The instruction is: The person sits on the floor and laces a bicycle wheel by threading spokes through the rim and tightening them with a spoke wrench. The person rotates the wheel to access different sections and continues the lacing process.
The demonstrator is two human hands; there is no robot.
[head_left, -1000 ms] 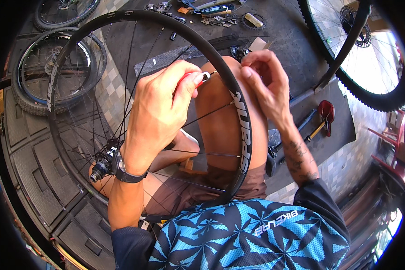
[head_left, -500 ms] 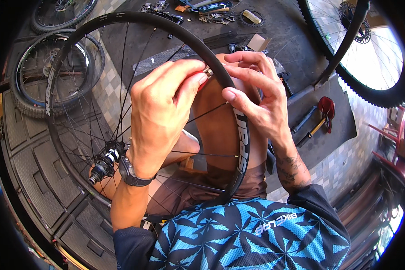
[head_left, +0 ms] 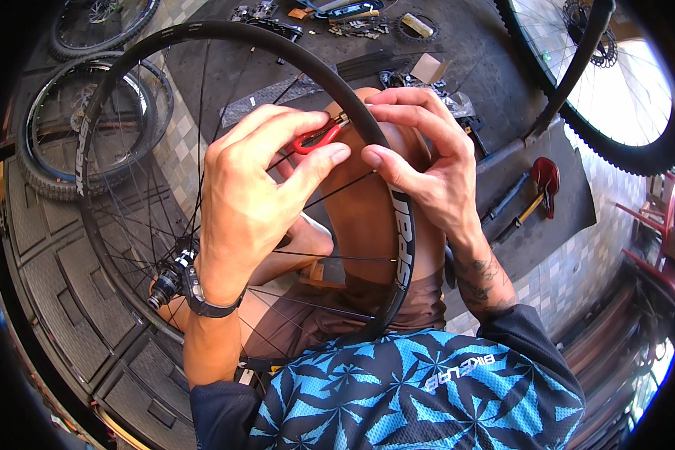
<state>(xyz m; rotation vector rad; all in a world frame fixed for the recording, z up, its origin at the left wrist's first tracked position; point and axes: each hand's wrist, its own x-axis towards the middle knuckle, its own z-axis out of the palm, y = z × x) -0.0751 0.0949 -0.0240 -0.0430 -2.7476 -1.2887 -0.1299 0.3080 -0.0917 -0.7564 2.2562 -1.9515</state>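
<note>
Workshop floor of grey tiles, strewn with spare wheels and small parts. Since half a second ago: hands shifted slightly along the black rim, propped over bare knees. Left hand pinching a red spoke wrench; right hand curled over the rim, seemingly steadying it.

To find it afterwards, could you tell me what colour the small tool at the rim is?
Red; the small tool shows in the head view.
</note>
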